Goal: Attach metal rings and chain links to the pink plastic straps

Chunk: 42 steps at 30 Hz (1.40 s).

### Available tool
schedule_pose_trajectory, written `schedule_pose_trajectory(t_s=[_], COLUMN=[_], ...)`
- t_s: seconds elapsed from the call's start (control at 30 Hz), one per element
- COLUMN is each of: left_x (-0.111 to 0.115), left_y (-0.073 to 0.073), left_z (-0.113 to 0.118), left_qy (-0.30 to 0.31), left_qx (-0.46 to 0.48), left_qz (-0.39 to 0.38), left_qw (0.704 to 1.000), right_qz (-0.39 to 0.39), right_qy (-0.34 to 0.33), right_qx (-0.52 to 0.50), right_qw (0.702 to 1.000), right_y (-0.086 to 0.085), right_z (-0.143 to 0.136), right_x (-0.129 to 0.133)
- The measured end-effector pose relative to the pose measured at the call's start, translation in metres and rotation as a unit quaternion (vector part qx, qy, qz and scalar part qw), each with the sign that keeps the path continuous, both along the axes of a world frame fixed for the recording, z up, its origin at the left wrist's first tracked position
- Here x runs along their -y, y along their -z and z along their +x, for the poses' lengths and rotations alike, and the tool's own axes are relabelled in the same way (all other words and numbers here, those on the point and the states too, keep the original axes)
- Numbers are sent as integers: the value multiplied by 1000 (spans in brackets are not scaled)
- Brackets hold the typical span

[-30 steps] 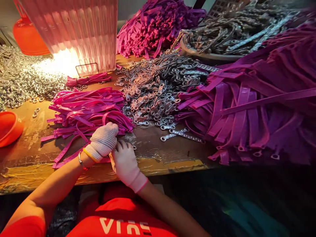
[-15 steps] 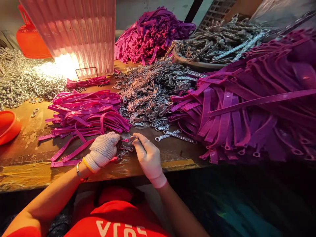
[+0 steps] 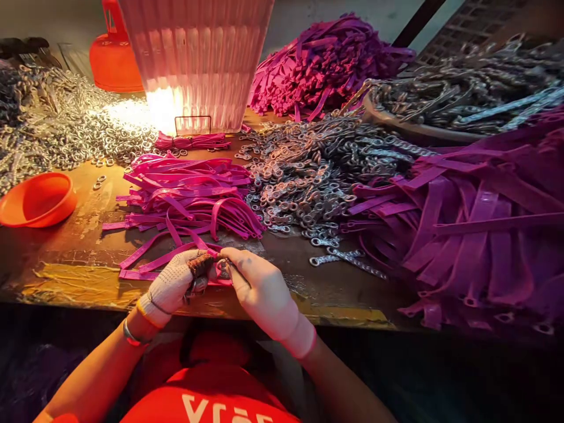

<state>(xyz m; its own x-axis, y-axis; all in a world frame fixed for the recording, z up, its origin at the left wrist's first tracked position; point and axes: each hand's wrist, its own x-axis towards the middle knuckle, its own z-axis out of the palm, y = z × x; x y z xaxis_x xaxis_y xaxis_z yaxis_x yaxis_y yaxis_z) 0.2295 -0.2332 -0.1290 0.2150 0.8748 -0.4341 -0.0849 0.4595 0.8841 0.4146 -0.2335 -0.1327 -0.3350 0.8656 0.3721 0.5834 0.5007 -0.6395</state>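
My left hand [image 3: 174,282], in a knitted white glove with a brown wrap around a finger, is closed on the end of a pink strap [image 3: 152,264]. Close against it, my right hand [image 3: 262,288], in a thin white glove, pinches a small metal ring [image 3: 223,266] at the strap's end. Fingers hide part of the ring, and whether it is linked to the strap I cannot tell. Just beyond both hands lies a loose bundle of pink straps [image 3: 189,188]. Past the right hand are metal chain pieces [image 3: 304,176] in a heap.
An orange bowl [image 3: 42,202] stands at left, near a pile of metal rings [image 3: 101,132]. Behind, a ribbed translucent panel [image 3: 202,64] shields a bright lamp. Purple straps [image 3: 476,235] hang over the table's edge at right, below a basin [image 3: 414,126] full of chains.
The view has swung left. My hands have come together, and the left has turned to show its brown finger wrap. The chain pieces seen between the hands are now hidden.
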Motion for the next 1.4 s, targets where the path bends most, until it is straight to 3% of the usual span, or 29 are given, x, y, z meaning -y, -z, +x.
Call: schedule_pose_trajectory(t_s=[0.1, 0.27, 0.43, 0.57, 0.63, 0.73, 0.83, 0.9, 0.97, 1.13, 1.4], left_x=[3, 3, -8, -20, -22, -21, -14, -9, -3, 7, 11], left_y=[2, -5, -5, -2, 2, 12, 18, 18, 17, 16, 33], left_z=[-4, -16, -22, -24, -22, -16, -10, -8, -6, -4, 2], left_qy=[12, 100, 160, 255, 274, 251, 189, 139, 107, 83, 134], left_qx=[-20, -121, -242, -194, -187, -218, -162, -115, -104, -184, -255], left_qz=[22, 94, 263, 230, 242, 300, 261, 213, 200, 249, 291], left_qw=[999, 983, 920, 919, 912, 894, 933, 960, 968, 947, 912], right_qz=[46, 154, 187, 213, 222, 200, 140, 99, 54, -22, 65], right_qy=[1, 0, -15, -8, -28, -21, 8, -17, -46, -33, -77], right_qx=[138, 327, 329, 335, 337, 308, 268, 261, 273, 325, 442], right_qw=[989, 932, 926, 918, 915, 930, 953, 960, 959, 945, 891], right_y=[-6, -13, 0, 14, 15, 11, 0, -7, -12, -8, 3], right_z=[-10, -20, -18, -13, -10, -5, -2, 0, 0, -4, -5], right_x=[1, 0, -5, -4, -4, -5, -7, -8, -9, -8, 2])
